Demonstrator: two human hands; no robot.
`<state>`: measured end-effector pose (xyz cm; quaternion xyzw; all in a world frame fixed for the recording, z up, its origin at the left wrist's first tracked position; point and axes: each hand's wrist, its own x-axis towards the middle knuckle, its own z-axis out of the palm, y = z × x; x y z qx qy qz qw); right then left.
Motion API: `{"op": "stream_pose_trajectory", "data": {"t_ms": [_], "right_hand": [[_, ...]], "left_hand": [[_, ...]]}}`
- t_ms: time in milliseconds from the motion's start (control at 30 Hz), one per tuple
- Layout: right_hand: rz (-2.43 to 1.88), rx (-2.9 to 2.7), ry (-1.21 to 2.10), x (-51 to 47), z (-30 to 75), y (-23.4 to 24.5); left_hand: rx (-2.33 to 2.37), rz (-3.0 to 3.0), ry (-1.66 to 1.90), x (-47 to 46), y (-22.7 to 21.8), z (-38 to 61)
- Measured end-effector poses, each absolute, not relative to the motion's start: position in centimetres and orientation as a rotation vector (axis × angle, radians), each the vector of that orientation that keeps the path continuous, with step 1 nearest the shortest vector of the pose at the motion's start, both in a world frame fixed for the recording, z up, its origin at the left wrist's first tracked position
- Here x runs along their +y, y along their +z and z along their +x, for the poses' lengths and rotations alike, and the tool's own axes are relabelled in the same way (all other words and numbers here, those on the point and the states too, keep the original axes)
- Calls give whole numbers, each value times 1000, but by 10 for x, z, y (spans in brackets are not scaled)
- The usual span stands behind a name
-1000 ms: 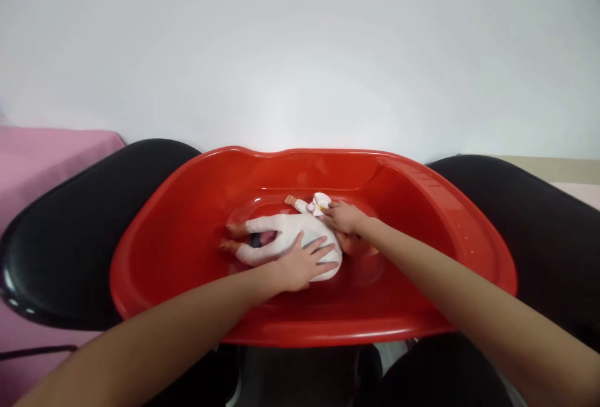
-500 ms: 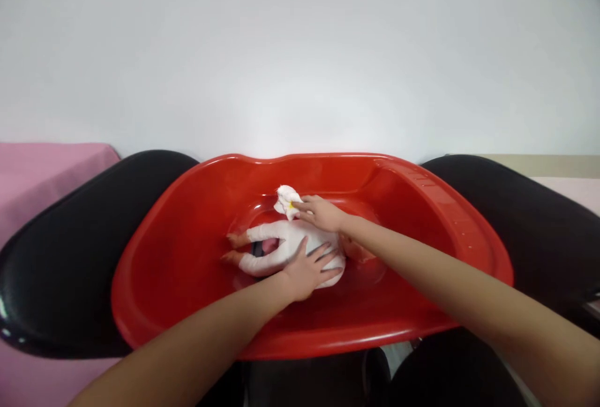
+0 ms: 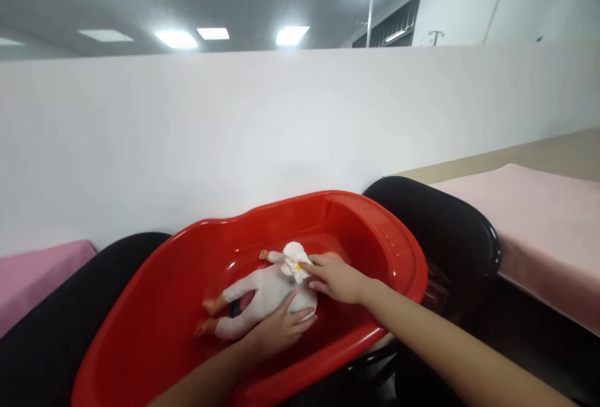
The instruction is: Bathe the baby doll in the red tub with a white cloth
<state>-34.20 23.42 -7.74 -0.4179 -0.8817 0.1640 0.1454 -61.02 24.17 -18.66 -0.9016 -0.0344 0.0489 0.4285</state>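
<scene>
A baby doll point(image 3: 269, 297) in a white suit lies in a red baby bathtub point(image 3: 135, 307), its bare feet toward the left and one arm stretched out at the far side. My left hand point(image 3: 285, 327) rests on the near side of the doll's body, fingers extended and slightly apart. Pinched in the fingers of my right hand point(image 3: 335, 277) is a crumpled white cloth point(image 3: 294, 260) with a yellow spot, held against the doll's upper body. My right hand covers most of the doll's head. A small pinkish patch shows between its legs.
Black padded chairs stand at the left point(image 3: 60, 313) and right point(image 3: 435, 226) of the tub. Pink-covered surfaces lie beyond them, left point(image 3: 42, 269) and right point(image 3: 539, 213). A white partition point(image 3: 234, 138) rises right behind the tub.
The view has tilted up and turned, bringing in the ceiling lights. My right hand has brought the cloth from beside the doll onto its upper body. The doll's far arm now shows.
</scene>
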Motion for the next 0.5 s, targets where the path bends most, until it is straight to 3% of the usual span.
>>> {"op": "stream_pose_trajectory", "data": {"t_ms": [300,500], "right_hand": [[-1205,-2532,376,231,-339,-83],[-1215,-2441,345,243,-339,-91]], "left_hand": [[-70,-1965,191,239,-161,-603],[-280,-1987,198,251,-171,-606]]}}
